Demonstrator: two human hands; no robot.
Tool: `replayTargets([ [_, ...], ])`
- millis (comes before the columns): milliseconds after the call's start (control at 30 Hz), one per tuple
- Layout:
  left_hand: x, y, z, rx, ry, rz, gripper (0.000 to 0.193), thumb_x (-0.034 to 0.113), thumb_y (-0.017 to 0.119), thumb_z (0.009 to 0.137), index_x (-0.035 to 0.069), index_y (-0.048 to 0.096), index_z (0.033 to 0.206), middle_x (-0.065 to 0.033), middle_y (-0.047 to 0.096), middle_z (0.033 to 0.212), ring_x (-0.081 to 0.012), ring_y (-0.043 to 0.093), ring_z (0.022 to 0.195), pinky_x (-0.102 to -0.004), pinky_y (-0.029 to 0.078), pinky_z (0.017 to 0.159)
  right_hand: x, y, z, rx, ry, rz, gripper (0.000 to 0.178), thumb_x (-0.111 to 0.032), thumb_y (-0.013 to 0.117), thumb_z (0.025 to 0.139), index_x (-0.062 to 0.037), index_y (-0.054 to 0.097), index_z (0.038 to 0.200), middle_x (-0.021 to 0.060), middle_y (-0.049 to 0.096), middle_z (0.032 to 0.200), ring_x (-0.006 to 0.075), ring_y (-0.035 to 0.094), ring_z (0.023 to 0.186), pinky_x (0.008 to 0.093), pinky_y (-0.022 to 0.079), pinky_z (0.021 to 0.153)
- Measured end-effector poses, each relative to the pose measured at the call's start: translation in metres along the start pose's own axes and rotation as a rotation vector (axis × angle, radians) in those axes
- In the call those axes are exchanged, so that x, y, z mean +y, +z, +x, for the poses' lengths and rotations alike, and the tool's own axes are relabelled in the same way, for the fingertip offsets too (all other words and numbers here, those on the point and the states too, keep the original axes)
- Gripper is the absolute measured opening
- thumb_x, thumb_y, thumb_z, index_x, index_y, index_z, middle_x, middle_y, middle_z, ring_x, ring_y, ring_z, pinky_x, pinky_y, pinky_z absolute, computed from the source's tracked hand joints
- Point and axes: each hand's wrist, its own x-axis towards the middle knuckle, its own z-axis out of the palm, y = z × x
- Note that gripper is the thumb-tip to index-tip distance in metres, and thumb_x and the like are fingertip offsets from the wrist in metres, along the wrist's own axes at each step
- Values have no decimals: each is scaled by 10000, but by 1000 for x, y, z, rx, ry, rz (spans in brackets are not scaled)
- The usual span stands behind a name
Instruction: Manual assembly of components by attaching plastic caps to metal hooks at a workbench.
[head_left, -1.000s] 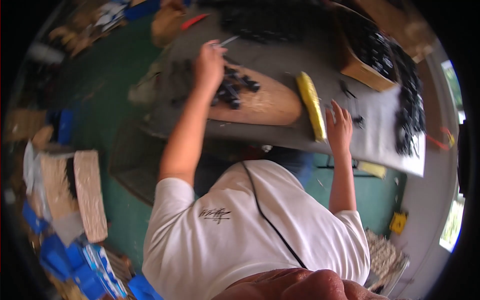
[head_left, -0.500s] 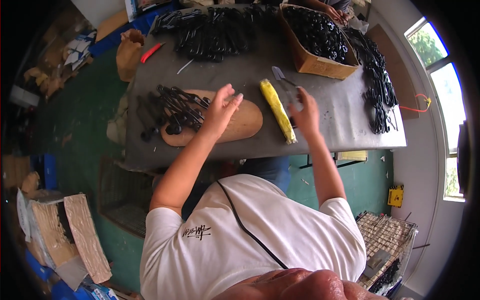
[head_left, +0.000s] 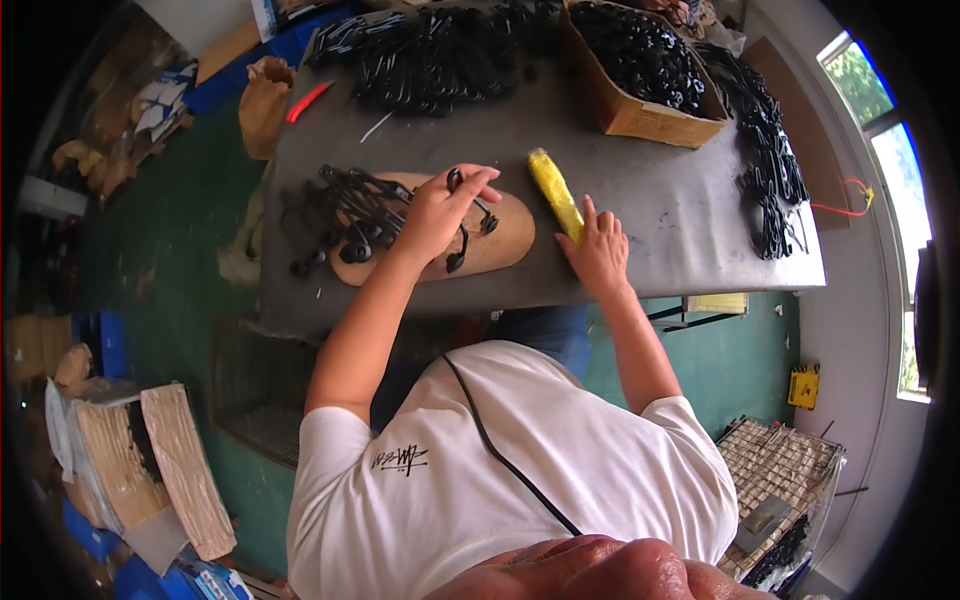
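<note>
Two bare hands at work over small black parts on a grey table.

On the left, a heap of small black plastic clip parts (head_left: 345,215) spills over the left end of an oval tan wooden board (head_left: 505,240) lying on the grey table (head_left: 680,215). The left hand (head_left: 440,210) rests on the board with its fingers curled, pinching one black clip (head_left: 458,180) at the fingertips. To the right, a long yellow bar (head_left: 555,193) lies just beside the board. The right hand (head_left: 600,250) lies flat and open on the table's near edge, fingertips touching the bar, gripping nothing. At the far right, a brown cardboard box (head_left: 640,120) holds more black parts.
</note>
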Motion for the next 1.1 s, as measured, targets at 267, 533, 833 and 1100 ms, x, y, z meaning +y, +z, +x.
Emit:
replayTargets([
  [267, -3, -12, 2, 160, 174, 377, 264, 254, 653, 968, 26, 627, 1099, -77, 710, 857, -144, 656, 777, -282, 506, 723, 0, -28, -5, -543, 557, 1711, 523, -297, 537, 1017, -59, 408, 1464, 104, 654, 1007, 168, 618, 819, 287, 507, 697],
  [533, -3, -15, 6, 149, 320, 654, 235, 244, 625, 970, 19, 571, 1004, -139, 676, 825, -322, 659, 758, -385, 518, 699, -54, -67, -16, -233, 215, 1244, 669, -175, 551, 992, -106, 221, 1570, 163, 647, 1120, 201, 643, 934, 326, 519, 811],
  [833, -9, -12, 3, 115, 338, 698, 239, 249, 611, 977, 17, 583, 1028, -149, 677, 862, -328, 665, 802, -399, 517, 720, -70, -33, 1, -581, -66, 598, 732, -117, 543, 937, -249, 210, 1575, 270, 645, 1134, 427, 627, 1051, 446, 495, 903],
  [1100, -1, 18, -21, 243, 220, 299, 144, 152, 658, 960, 36, 596, 1016, -68, 685, 852, -121, 675, 751, -269, 526, 665, -57, -50, -11, -211, 121, 879, 640, -175, 559, 967, -218, 306, 1553, 207, 675, 1075, 256, 659, 937, 347, 513, 845],
])
